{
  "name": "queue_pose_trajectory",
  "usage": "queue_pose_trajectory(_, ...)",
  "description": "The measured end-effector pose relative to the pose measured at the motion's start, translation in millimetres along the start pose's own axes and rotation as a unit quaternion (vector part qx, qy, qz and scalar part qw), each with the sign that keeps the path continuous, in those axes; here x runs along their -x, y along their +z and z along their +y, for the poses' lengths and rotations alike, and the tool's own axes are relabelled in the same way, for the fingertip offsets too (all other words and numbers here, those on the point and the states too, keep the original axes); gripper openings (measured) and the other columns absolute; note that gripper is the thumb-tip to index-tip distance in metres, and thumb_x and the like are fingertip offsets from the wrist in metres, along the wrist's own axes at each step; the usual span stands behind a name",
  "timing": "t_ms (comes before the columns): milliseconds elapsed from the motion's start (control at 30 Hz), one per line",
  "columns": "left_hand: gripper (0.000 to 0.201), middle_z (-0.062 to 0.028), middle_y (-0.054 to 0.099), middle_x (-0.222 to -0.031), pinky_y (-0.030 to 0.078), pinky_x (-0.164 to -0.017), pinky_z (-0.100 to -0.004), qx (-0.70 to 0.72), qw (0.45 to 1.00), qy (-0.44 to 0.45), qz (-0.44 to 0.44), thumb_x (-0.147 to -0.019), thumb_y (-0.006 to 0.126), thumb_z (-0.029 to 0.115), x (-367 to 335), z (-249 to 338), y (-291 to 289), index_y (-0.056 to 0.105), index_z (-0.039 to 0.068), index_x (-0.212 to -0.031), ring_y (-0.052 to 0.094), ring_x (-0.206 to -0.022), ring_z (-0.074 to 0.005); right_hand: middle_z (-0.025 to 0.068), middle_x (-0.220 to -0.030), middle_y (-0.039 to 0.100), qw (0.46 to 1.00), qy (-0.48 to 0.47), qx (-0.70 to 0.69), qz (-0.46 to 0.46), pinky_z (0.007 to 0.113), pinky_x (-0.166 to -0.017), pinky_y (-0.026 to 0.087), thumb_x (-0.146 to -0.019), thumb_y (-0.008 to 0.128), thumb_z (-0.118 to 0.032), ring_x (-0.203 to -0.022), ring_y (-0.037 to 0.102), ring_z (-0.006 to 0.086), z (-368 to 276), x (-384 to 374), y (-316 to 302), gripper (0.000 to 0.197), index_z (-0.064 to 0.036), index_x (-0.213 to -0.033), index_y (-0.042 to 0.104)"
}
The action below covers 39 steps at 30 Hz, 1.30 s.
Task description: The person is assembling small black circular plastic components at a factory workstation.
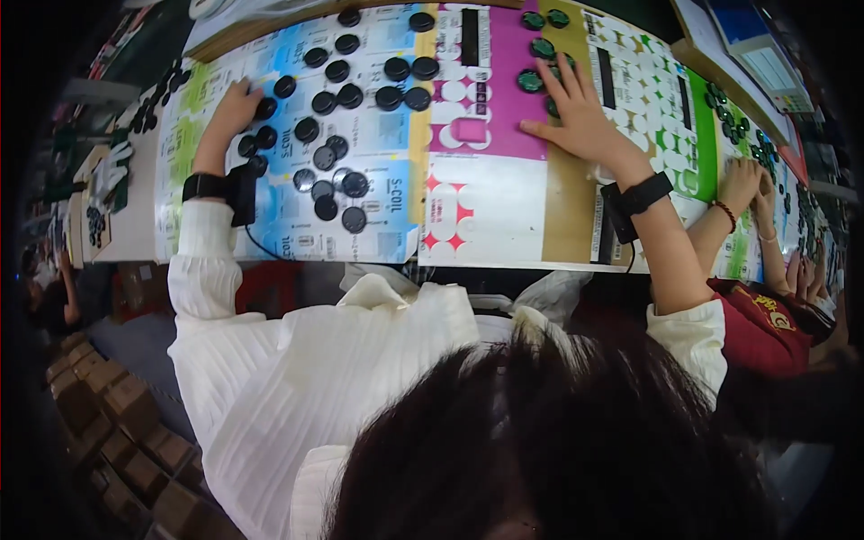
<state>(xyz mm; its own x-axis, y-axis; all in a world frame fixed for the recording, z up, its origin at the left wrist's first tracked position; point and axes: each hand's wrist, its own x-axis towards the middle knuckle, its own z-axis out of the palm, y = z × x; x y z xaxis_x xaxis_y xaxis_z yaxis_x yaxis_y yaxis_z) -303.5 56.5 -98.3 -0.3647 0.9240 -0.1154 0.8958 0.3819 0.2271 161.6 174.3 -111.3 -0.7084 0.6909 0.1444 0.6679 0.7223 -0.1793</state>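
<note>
My left hand (236, 106) is at the left of the printed sheets with its fingers curled together. They press against a black round disc (265, 109), and part of the grip is hidden. Several more black discs, such as one (307, 130) to its right, lie scattered over the blue sheet (288, 211). Over the purple and gold sheets, my right hand (580, 121) has its fingers stretched out and its thumb apart. Its fingertips reach among discs with green tops, touching or just above them; one green-topped disc (530, 81) lies left of the fingers.
Beside my right arm, another person's hands (740, 184) work at the same table, near more dark discs (731, 126). A raised wooden edge (261, 34) runs along the table's far side. White gloves (110, 171) lie at the far left. Cardboard boxes (126, 396) stand on the floor at left.
</note>
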Motion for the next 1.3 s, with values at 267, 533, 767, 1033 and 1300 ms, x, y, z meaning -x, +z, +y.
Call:
queue_pose_trajectory(267, 0.040, -0.0107, 0.054, -0.096, 0.039, -0.071, -0.0267, 0.035, 0.982, 0.130, 0.130, -0.081, 0.051, 0.026, 27, 43, 6, 0.045, 0.008, -0.117, 0.049, -0.079, -0.0171, 0.0167, -0.129, 0.026, 0.986, -0.156, -0.058, -0.006, 0.044, -0.095, 0.025, -0.072, 0.059, -0.033, -0.120, 0.022, 0.0374, -145, -7, -5, 0.062, -0.0121, -0.124, 0.033)
queue_pose_trajectory(533, 0.031, -0.0047, 0.057, -0.085, 0.041, -0.062, -0.0245, 0.124, 0.975, 0.170, 0.073, -0.077, 0.057, 0.023, 65, 134, -31, 0.056, 0.009, -0.105, 0.050, -0.069, -0.0130, 0.0125, -0.080, 0.050, 0.946, -0.245, -0.206, -0.049, 0.034, -0.066, 0.044, -0.067, 0.057, -0.005, -0.081, 0.053, 0.0289, -205, -32, 23, 0.020, -0.0004, -0.086, 0.052)
queue_pose_trajectory(767, 0.030, -0.0136, 0.058, -0.091, 0.043, -0.070, -0.0322, 0.167, 0.976, 0.138, -0.007, -0.072, 0.060, 0.022, 95, 166, -12, 0.057, 0.002, -0.094, 0.057, -0.081, -0.0267, 0.0091, -0.076, 0.053, 0.957, -0.171, -0.231, 0.035, 0.033, -0.058, 0.045, -0.067, 0.055, 0.000, -0.066, 0.054, 0.0275, -164, -9, -24, 0.015, -0.0022, -0.081, 0.059)
queue_pose_trajectory(1033, 0.023, -0.0131, 0.057, -0.077, 0.043, -0.062, -0.0351, 0.103, 0.980, 0.170, -0.029, -0.071, 0.062, 0.018, 97, 192, 31, 0.054, 0.002, -0.086, 0.055, -0.072, -0.0306, 0.0052, -0.070, 0.051, 0.944, 0.053, -0.297, 0.135, 0.021, -0.053, 0.039, -0.064, 0.057, 0.007, -0.060, 0.050, 0.0127, -128, 41, -71, 0.034, -0.0067, -0.095, 0.062)
queue_pose_trajectory(1300, 0.016, -0.0122, 0.059, -0.079, 0.045, -0.059, -0.0286, 0.318, 0.930, 0.181, 0.023, -0.074, 0.058, 0.008, 127, 223, 16, 0.052, 0.002, -0.087, 0.057, -0.068, -0.0238, 0.0058, -0.076, 0.053, 0.898, -0.010, -0.333, 0.287, 0.019, -0.058, 0.040, -0.068, 0.055, 0.009, -0.066, 0.051, 0.0117, -127, 47, -72, 0.036, -0.0037, -0.101, 0.059)
